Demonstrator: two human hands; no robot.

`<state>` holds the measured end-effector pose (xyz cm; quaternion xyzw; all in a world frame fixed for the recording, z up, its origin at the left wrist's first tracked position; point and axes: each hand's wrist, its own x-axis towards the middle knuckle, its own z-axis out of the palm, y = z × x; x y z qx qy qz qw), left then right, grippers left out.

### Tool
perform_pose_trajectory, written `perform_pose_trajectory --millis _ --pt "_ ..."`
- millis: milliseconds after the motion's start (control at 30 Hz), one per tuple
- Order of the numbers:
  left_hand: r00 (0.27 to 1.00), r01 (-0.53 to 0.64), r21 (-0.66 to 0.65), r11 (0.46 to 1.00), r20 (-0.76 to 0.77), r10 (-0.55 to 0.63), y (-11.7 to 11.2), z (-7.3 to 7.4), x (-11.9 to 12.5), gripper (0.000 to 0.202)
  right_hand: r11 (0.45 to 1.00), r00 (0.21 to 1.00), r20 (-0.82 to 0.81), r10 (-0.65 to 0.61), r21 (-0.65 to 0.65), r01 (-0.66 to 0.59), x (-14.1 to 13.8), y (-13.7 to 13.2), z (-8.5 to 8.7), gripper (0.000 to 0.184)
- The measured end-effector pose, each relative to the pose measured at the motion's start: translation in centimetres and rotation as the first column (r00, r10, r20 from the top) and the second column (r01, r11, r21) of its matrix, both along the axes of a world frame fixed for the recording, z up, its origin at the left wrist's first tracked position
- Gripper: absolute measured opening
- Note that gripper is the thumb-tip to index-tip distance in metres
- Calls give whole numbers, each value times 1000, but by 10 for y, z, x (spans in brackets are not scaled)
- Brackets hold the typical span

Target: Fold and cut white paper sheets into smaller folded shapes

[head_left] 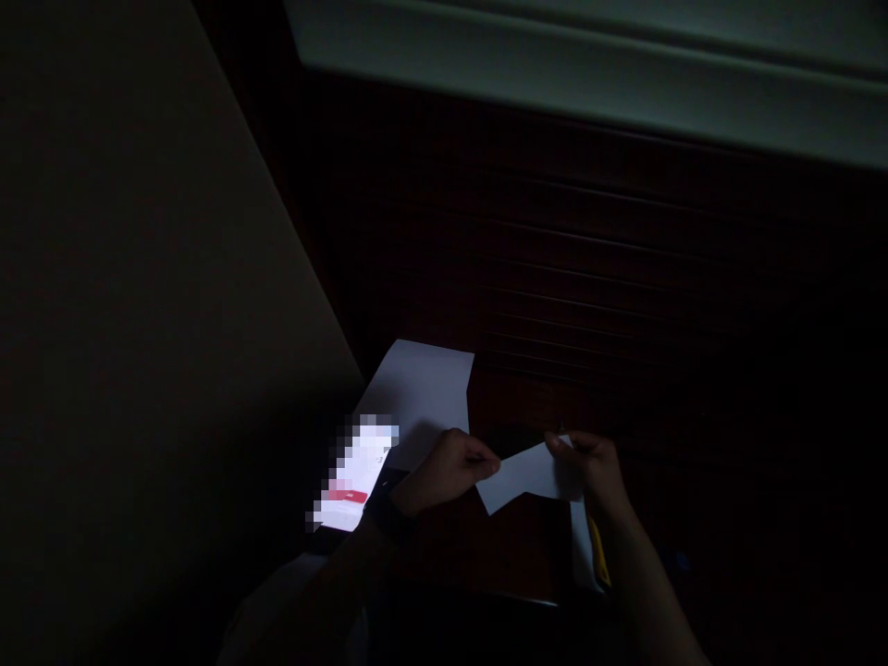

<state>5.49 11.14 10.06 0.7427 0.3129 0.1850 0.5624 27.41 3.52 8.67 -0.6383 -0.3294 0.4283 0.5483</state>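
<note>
The scene is very dark. My left hand (444,470) and my right hand (589,467) both pinch a small piece of white paper (528,476) between them, low in the centre of the view. The left fingers grip its left edge, the right fingers its upper right corner. The paper looks folded, with an angled lower edge. It hangs just above a dark wooden surface (513,546).
A white sheet (423,393) lies behind my left hand. A lit phone screen (353,481) glows to its left. A yellow object (598,550) and a white strip sit under my right wrist. Dark slatted wood fills the back; a pale wall stands at left.
</note>
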Motion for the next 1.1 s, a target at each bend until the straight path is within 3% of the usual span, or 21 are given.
perform_pose_trajectory --millis 167,300,400,500,667,833,967,1100 --pt "1000 10 -14 1000 -18 -10 4 1 -4 24 999 999 -34 -12 -32 11 10 -2 -5 30" --pt "997 -13 -54 998 -72 9 12 -3 -12 26 991 990 -45 -135 -15 134 21 -4 -6 29" --pt "981 -167 31 986 -96 169 16 -3 -12 27 974 971 -70 -228 -5 228 24 -4 -2 30" --pt "957 -284 112 952 -21 288 13 3 -4 30 973 966 -115 -230 -18 229 15 -2 2 30" --pt "974 -217 3 976 71 216 3 6 9 32 993 979 -166 -119 0 121 -11 4 -2 31" --pt "985 -166 68 984 -32 168 8 0 1 31 996 989 125 84 -4 -84 -11 2 1 30" --pt "998 -19 111 994 -58 25 6 3 0 31 935 887 310 341 -10 -355 -13 -1 11 25" --pt "997 24 131 991 -74 -15 1 5 4 31 860 794 362 489 -51 -507 -22 -1 13 24"
